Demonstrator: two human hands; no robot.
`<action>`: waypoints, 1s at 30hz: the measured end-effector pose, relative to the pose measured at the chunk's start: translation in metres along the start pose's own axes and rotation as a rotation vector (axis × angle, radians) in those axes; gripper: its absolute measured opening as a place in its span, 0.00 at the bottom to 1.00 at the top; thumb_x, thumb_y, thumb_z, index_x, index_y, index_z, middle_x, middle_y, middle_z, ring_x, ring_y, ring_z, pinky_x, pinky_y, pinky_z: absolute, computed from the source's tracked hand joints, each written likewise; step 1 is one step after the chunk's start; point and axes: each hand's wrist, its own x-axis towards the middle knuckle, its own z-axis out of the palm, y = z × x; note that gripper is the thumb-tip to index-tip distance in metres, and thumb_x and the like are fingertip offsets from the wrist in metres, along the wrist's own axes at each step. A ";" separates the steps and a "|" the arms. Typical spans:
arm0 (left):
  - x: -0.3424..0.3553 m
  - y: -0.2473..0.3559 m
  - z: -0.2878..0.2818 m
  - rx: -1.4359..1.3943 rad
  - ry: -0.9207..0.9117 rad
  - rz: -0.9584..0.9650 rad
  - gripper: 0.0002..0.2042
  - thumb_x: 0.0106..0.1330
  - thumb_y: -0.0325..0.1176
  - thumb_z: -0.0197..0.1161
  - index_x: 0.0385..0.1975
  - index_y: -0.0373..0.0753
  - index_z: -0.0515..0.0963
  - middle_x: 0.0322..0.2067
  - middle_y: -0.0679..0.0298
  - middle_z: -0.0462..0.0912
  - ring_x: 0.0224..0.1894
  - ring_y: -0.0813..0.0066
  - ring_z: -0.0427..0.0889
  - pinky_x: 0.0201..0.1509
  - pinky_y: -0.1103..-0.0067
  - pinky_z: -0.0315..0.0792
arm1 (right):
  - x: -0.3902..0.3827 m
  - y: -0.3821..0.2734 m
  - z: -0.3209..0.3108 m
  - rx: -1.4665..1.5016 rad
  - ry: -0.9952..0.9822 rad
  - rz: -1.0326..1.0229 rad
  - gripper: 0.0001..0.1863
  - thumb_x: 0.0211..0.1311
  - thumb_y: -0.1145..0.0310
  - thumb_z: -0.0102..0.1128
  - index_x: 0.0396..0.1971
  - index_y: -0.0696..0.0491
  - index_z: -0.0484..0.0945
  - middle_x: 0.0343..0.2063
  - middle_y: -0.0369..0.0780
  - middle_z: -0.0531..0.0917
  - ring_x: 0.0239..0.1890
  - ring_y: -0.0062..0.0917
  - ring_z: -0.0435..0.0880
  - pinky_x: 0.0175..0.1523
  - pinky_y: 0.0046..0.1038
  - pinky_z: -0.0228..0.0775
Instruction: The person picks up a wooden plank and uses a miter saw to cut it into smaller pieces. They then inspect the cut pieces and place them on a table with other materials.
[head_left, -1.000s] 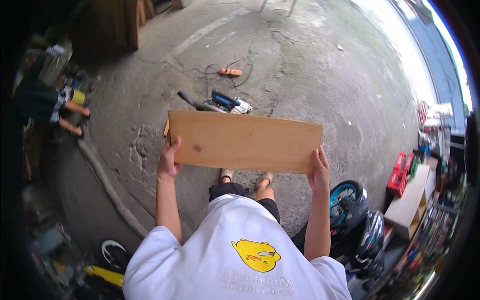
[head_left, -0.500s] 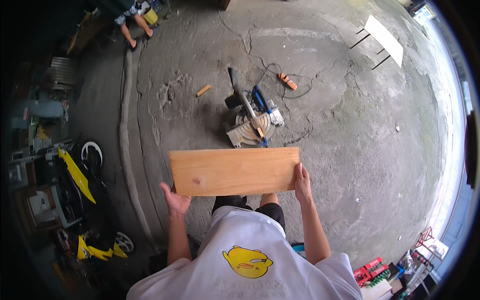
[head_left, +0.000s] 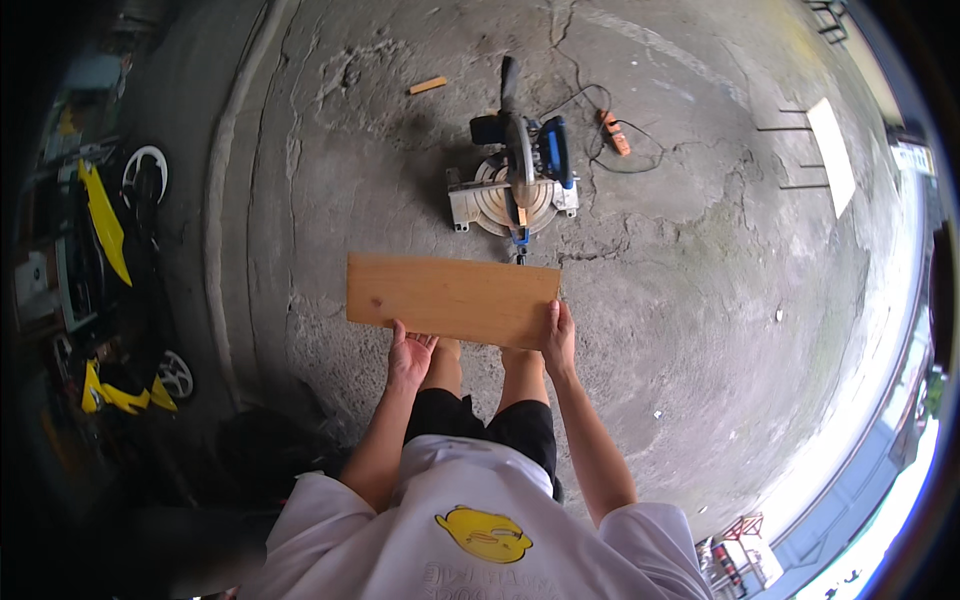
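A flat wooden board (head_left: 455,298) with a dark knot towards its left end is held level in front of my legs. My right hand (head_left: 562,335) is closed round its right end, thumb on the upper face. At the near edge, left of the middle, my left hand (head_left: 408,357) holds it with the thumb over the edge and the fingers partly hidden underneath. Just beyond the board, a blue and silver mitre saw (head_left: 520,180) stands on the floor, its head raised over the round base.
An orange power strip (head_left: 615,133) with looped cable lies right of the saw. A small wood offcut (head_left: 428,86) is on the cracked concrete floor. A white panel with dark legs (head_left: 832,157) stands far right. Yellow motorbike parts (head_left: 105,222) and clutter line the left side.
My left hand has shifted from the board's left end to its near edge. The view has turned, so the saw appears higher; the person at the far left is out of view.
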 end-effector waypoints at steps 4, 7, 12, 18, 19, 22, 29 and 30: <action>0.043 0.002 -0.035 -0.044 0.116 0.164 0.24 0.71 0.50 0.54 0.59 0.41 0.68 0.58 0.61 0.74 0.62 0.64 0.71 0.67 0.61 0.67 | 0.054 0.059 0.016 0.037 -0.254 0.182 0.25 0.77 0.51 0.39 0.41 0.60 0.75 0.25 0.39 0.80 0.26 0.20 0.79 0.32 0.24 0.72; 0.080 0.005 -0.061 -0.077 0.264 0.344 0.24 0.73 0.52 0.48 0.62 0.43 0.67 0.62 0.63 0.71 0.66 0.64 0.66 0.71 0.61 0.60 | 0.125 0.166 0.024 -0.349 -0.341 0.036 0.22 0.72 0.51 0.49 0.42 0.59 0.76 0.22 0.40 0.83 0.21 0.21 0.83 0.27 0.24 0.73; 0.189 -0.013 -0.103 -0.024 0.249 0.428 0.30 0.72 0.54 0.49 0.69 0.44 0.58 0.70 0.63 0.59 0.73 0.62 0.55 0.75 0.59 0.52 | 0.218 0.231 0.033 -0.795 -0.218 0.071 0.20 0.66 0.51 0.54 0.41 0.54 0.79 0.32 0.51 0.85 0.41 0.48 0.84 0.45 0.44 0.74; 0.307 -0.047 -0.129 -0.074 0.341 0.433 0.29 0.70 0.54 0.52 0.65 0.43 0.62 0.67 0.63 0.64 0.70 0.61 0.59 0.72 0.61 0.58 | 0.316 0.301 0.076 -0.876 -0.225 0.005 0.20 0.65 0.48 0.54 0.42 0.49 0.78 0.35 0.52 0.85 0.43 0.52 0.82 0.47 0.47 0.73; 0.325 -0.053 -0.134 -0.086 0.343 0.434 0.29 0.70 0.54 0.53 0.63 0.42 0.64 0.65 0.63 0.66 0.69 0.62 0.61 0.71 0.62 0.60 | 0.329 0.305 0.087 -0.901 -0.220 0.002 0.20 0.65 0.47 0.54 0.41 0.50 0.79 0.35 0.52 0.85 0.43 0.52 0.82 0.46 0.47 0.73; 0.375 -0.068 -0.145 -0.146 0.367 0.442 0.28 0.69 0.55 0.54 0.61 0.41 0.66 0.63 0.65 0.68 0.66 0.63 0.64 0.70 0.62 0.61 | 0.374 0.320 0.121 -0.929 -0.191 -0.050 0.22 0.64 0.45 0.55 0.38 0.52 0.78 0.34 0.53 0.84 0.41 0.53 0.82 0.45 0.48 0.74; 0.449 -0.098 -0.139 -0.112 0.241 0.412 0.35 0.69 0.57 0.53 0.71 0.48 0.53 0.73 0.67 0.51 0.75 0.62 0.47 0.76 0.62 0.46 | 0.428 0.365 0.144 -1.057 -0.138 -0.280 0.23 0.61 0.47 0.55 0.37 0.55 0.75 0.30 0.54 0.84 0.37 0.54 0.83 0.42 0.50 0.74; 0.457 -0.099 -0.145 -0.114 0.219 0.410 0.35 0.69 0.57 0.53 0.72 0.49 0.53 0.73 0.67 0.51 0.75 0.62 0.46 0.76 0.62 0.45 | 0.431 0.365 0.145 -1.045 -0.127 -0.312 0.22 0.61 0.48 0.55 0.37 0.54 0.75 0.30 0.54 0.84 0.37 0.53 0.83 0.43 0.50 0.74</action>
